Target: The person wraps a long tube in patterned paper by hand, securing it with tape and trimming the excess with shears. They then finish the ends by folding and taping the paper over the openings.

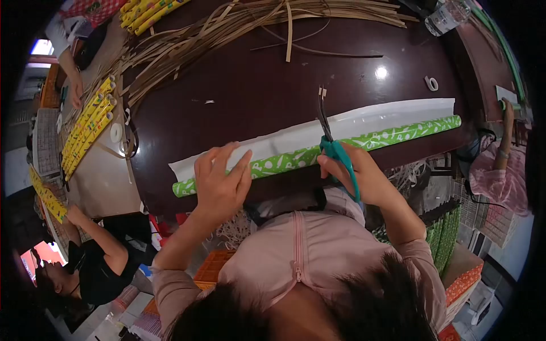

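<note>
A long roll of green patterned paper (284, 161) lies across the near side of the dark table, its white underside showing along the far edge. My left hand (220, 179) rests on the left part of the roll, fingers spread and holding nothing. In my right hand (348, 169) are scissors with teal handles (341, 158), above the roll right of its middle. Their dark blades point away over the white strip, with a small pale scrap (322, 91) at the tips.
Long brown strips (227, 34) lie along the table's far edge. Yellow rolls (88, 133) lie at left beside a tape roll (116, 133). Another tape roll (431, 83) and a bottle (448, 18) are at right. Co-workers sit at left and right; a further person's arm reaches in at upper left.
</note>
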A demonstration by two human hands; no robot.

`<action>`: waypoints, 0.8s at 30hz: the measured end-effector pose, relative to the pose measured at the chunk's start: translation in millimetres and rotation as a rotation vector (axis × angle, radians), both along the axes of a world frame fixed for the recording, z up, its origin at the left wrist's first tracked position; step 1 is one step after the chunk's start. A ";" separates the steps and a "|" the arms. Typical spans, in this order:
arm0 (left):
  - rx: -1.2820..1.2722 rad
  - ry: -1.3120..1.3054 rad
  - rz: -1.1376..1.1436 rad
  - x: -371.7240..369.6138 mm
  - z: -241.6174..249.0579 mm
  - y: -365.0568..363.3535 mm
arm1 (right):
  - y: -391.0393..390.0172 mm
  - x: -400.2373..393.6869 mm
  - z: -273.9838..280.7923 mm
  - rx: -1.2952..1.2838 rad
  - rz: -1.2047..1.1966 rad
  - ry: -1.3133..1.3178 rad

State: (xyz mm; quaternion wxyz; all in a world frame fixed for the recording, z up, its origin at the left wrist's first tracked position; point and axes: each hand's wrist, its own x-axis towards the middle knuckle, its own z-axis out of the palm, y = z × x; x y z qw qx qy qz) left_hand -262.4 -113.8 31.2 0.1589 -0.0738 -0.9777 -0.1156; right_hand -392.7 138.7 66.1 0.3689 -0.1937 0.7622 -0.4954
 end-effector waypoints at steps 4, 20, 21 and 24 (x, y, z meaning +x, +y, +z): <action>0.120 -0.003 0.180 -30.6 -4.4 5.9 | -6.1 0.6 6.8 0.117 0.033 0.107; 0.332 0.009 0.299 -37.5 -21.4 5.8 | -25.5 -29.5 34.7 0.145 0.482 -0.592; 0.338 0.006 0.287 -36.9 -21.3 5.1 | -30.1 -30.9 35.6 0.159 0.490 -0.594; 0.345 0.014 0.277 -36.3 -22.7 4.8 | -43.5 -33.7 36.3 0.287 0.524 -0.747</action>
